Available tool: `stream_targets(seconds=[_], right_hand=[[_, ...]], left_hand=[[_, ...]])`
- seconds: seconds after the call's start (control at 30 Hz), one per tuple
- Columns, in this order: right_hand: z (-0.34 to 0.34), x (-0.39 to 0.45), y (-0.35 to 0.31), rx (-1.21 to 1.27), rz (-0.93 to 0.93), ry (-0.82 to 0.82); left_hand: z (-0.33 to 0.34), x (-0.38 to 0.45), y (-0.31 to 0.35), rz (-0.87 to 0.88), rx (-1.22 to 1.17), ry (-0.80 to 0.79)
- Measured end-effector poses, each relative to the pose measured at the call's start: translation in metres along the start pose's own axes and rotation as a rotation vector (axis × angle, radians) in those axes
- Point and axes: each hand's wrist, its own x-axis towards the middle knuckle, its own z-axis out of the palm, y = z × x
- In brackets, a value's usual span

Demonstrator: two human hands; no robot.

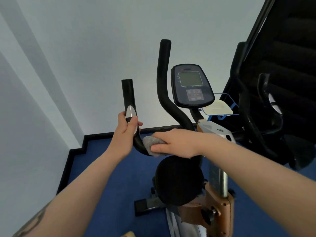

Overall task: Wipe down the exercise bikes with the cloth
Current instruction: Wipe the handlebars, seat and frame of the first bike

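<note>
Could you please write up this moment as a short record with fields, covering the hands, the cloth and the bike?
left hand: the left hand grips the left handlebar at its silver sensor plate
right hand: the right hand holds the grey cloth against the lower bend of that handlebar
console: the display console is dark, between the handlebars
seat: the black seat sits below the hands
floor: the blue floor runs under the bike
</note>
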Motion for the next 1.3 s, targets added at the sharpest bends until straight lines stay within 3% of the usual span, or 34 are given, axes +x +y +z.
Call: stream_targets(seconds=[0.1, 0.27, 0.43, 0.6, 0.8, 0.93, 1.1, 1.3], right_hand=[[-0.003, -0.001, 0.002, -0.117, 0.016, -0.009], [0.008, 0.016, -0.018, 0.205, -0.007, 0.012], [0.004, 0.001, 0.000, -0.097, 0.005, -0.023], [0.010, 0.017, -0.021, 0.175, -0.047, 0.019], [0.007, 0.007, -0.004, 0.033, -0.001, -0.057], [0.013, 0.024, -0.020, 0.173, -0.005, 0.038], [0.019, 0.015, -0.009, 0.065, 0.021, 0.041], [0.024, 0.033, -0.032, 0.193, 0.116, 0.177]], left_hand=[[0.000, 0.000, -0.003, 0.015, 0.014, -0.003], [-0.002, 0.001, -0.006, 0.020, 0.002, -0.013], [-0.002, 0.000, -0.007, 0.049, 0.010, -0.029], [-0.002, 0.000, -0.005, 0.045, -0.017, -0.031], [-0.003, -0.003, 0.002, 0.009, -0.021, -0.056], [-0.007, -0.002, 0.012, -0.076, -0.051, -0.124], [-0.015, 0.001, 0.019, -0.198, -0.098, -0.207], [-0.018, 0.004, 0.020, -0.167, -0.030, -0.244]])
